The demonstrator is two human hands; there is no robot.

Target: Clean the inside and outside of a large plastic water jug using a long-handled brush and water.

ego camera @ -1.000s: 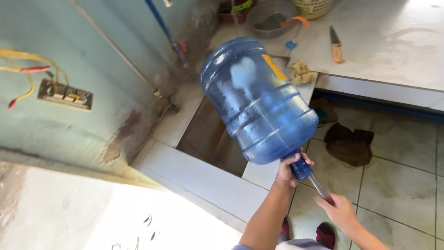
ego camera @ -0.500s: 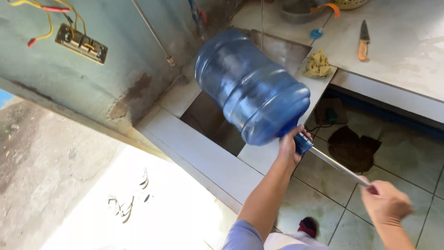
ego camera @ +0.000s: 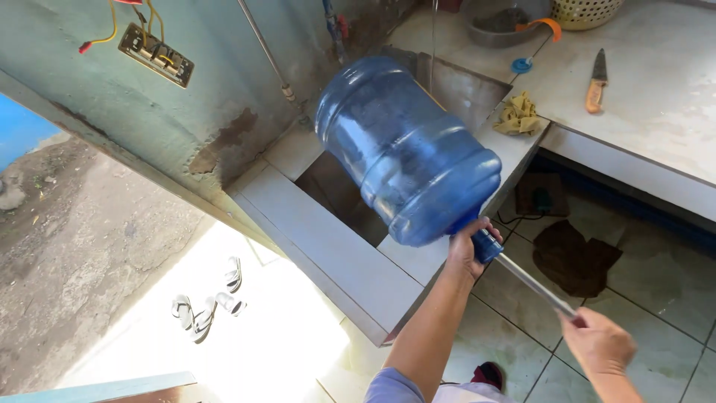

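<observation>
A large blue translucent water jug (ego camera: 406,153) is held tilted, neck down toward me, over a tiled sink basin (ego camera: 339,198). My left hand (ego camera: 468,246) grips the jug at its neck. A thin metal rod (ego camera: 533,285) sticks out of the jug's mouth. My right hand (ego camera: 599,345) is closed on the rod's lower end, below and right of the jug.
A tiled counter (ego camera: 656,97) at right holds a knife (ego camera: 595,80), a yellow rag (ego camera: 518,116), a blue cap (ego camera: 522,65), a grey basin (ego camera: 503,21) and a basket (ego camera: 585,9). A dark cloth (ego camera: 574,257) lies on the floor. Sandals (ego camera: 205,302) sit outside at lower left. An open electrical box (ego camera: 156,52) hangs on the wall.
The view has shifted, bringing the jug nearer the middle. My right hand has drawn farther from the jug's mouth along the rod, then stayed there. My left hand keeps its grip.
</observation>
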